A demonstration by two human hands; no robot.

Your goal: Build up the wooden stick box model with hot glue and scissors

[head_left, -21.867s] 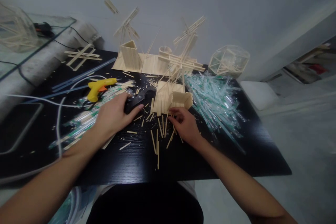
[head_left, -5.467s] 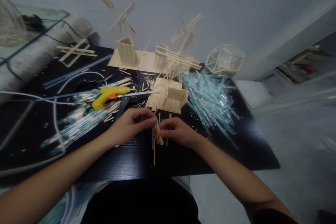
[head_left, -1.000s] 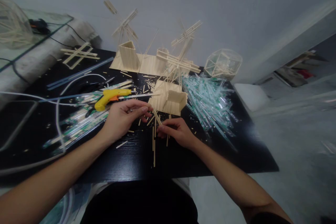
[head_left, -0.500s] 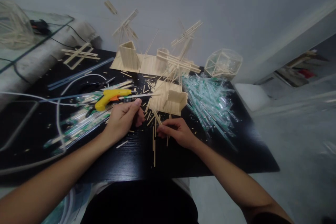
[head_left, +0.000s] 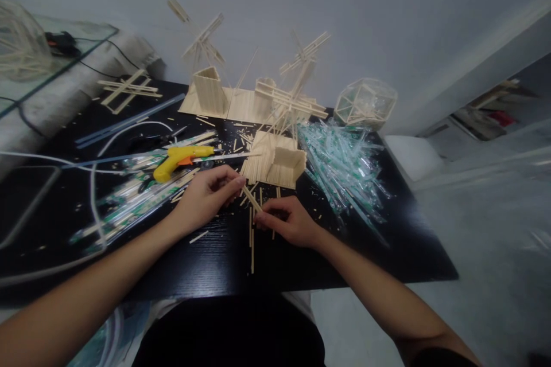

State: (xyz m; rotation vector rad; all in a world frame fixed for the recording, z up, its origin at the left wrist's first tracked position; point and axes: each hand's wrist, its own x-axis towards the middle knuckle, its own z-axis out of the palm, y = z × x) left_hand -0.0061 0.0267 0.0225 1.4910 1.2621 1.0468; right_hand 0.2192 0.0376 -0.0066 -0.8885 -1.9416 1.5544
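Observation:
My right hand [head_left: 289, 222] pinches a short bundle of thin wooden sticks [head_left: 252, 199] that points up and to the left. My left hand [head_left: 208, 195] is closed, and its fingertips meet the upper end of those sticks. Both hands hover just above the black table [head_left: 224, 264], near its front edge. Loose wooden sticks [head_left: 252, 241] lie on the table under the hands. Just behind them sits a small open box of sticks on a stick base [head_left: 278, 165].
A yellow glue gun [head_left: 178, 157] lies left of the stick box, over wrapped sticks [head_left: 129, 200] and white cables [head_left: 92, 195]. Clear wrappers [head_left: 344, 166] are heaped on the right. Stick windmill models [head_left: 297, 92], a stick tower [head_left: 209, 89] and a wire-like polyhedron [head_left: 365, 102] stand at the back.
My left hand has come back from the glue gun side to the top of the sticks. My right hand has barely moved and keeps its pinch.

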